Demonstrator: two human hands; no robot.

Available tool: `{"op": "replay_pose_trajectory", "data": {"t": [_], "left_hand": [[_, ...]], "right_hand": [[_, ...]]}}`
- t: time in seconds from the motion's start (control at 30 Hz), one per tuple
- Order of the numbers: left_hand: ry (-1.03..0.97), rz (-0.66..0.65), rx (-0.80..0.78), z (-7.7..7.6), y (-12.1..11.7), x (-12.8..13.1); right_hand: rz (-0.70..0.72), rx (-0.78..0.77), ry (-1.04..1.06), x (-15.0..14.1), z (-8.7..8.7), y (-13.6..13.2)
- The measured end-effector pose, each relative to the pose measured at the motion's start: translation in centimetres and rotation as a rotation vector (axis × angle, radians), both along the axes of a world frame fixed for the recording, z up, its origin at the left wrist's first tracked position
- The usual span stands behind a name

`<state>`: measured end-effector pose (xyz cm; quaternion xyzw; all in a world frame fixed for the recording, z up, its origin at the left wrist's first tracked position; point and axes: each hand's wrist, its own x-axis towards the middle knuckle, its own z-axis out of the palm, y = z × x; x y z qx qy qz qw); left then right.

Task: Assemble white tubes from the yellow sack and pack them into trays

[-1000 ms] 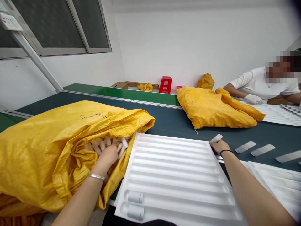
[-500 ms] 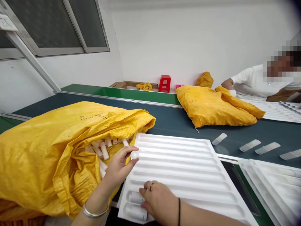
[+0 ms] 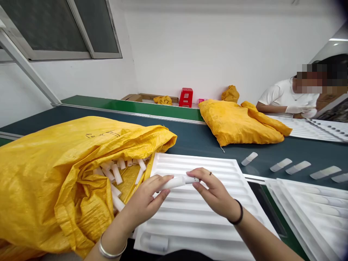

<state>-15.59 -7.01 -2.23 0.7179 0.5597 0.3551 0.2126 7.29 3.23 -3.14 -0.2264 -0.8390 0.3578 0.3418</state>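
Above the white grooved tray point(image 3: 202, 212), both hands meet end to end. My left hand point(image 3: 149, 197) pinches a white translucent plastic tube point(image 3: 176, 182). A smaller white cylinder with faint print point(image 3: 191, 179) is between the thumb and fingers of my right hand point(image 3: 216, 192). Its end touches the tube's right end; whether it sits inside cannot be told. One similar white cylinder point(image 3: 159, 243) lies in the tray's nearest groove, at the left end. Left of the tray, a yellow woven sack point(image 3: 78, 156) gapes open, showing several loose white tubes point(image 3: 116, 174).
Several white capped tubes point(image 3: 299, 167) lie on the dark conveyor belt point(image 3: 185, 145) at right. Stacked trays point(image 3: 293, 214) holding tubes stand front right. A second yellow sack point(image 3: 241, 123) rests across the belt. A gloved co-worker point(image 3: 282, 98) sits far right by another tray.
My right hand has lifted one cylinder out of the tray and brought it up to the tube. My left hand has moved slightly right and turned the tube sideways.
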Motion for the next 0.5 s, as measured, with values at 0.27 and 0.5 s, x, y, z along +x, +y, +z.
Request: {"op": "replay_pose_trajectory", "data": {"t": [0.27, 0.5], "left_hand": [[0.022, 0.020, 0.043, 1.1, 0.8, 1.4], [-0.048, -0.018, -0.080, 1.6, 1.1, 3.1]], "right_hand": [[-0.064, 0.023, 0.010, 2.2, 1.4, 0.3], [0.077, 0.135, -0.068, 2.7, 1.2, 0.5]]}}
